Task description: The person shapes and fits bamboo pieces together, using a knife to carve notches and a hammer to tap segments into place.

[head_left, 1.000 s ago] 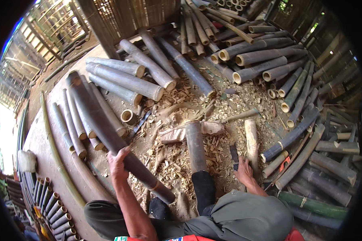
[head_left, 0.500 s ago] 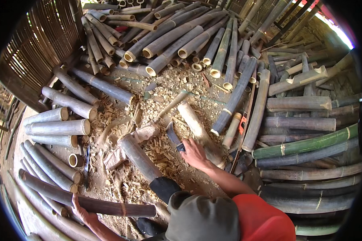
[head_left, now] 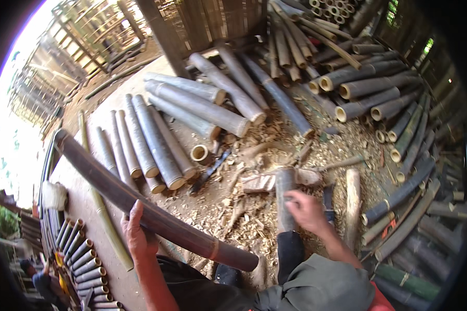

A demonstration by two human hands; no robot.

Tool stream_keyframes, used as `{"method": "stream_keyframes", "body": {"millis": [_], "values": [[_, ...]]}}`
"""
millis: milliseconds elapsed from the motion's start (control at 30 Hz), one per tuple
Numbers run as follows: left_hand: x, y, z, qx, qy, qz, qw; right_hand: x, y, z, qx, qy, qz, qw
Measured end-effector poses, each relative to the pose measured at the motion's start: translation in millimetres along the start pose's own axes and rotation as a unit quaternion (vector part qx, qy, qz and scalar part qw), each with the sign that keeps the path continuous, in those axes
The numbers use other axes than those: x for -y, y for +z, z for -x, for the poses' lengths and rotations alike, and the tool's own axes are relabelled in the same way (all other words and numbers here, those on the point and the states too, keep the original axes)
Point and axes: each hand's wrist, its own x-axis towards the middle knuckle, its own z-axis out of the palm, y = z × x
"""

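Left hand (head_left: 138, 234) gripped the long dark bamboo pole (head_left: 140, 205) from beneath, fingers wrapped around it; pole ran from far left down to near centre, its cut end above the person's knee. Right hand (head_left: 306, 211) rested on a short upright bamboo section (head_left: 284, 199) right of centre, fingers curled over it; whether it was truly gripped, cannot tell. Wood chips (head_left: 233, 217) littered the ground around it. Grey bamboo culms (head_left: 192, 111) lay stacked beyond.

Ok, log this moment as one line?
left hand: grips long dark bamboo pole | right hand: on upright bamboo stub, blurred | ground: wood chips, cut bamboo around
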Motion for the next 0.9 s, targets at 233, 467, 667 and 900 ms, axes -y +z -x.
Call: {"method": "stream_keyframes", "body": {"millis": [233,467,667,900], "values": [[28,-22,-2,-0.060,0.020,0.012,0.998,68,217,-175,0.344,-0.137,0.169,0.914],[52,-10,-15,-0.101,0.005,0.030,0.994,30,287,-225,0.232,-0.169,0.153,0.946],[98,-11,-39,-0.106,-0.045,0.014,0.993,27,238,-163,0.190,-0.106,0.033,0.975],[129,22,-48,-0.020,-0.174,0.055,0.983,-16,90,-62,0.163,0.107,-0.532,0.824]]}}
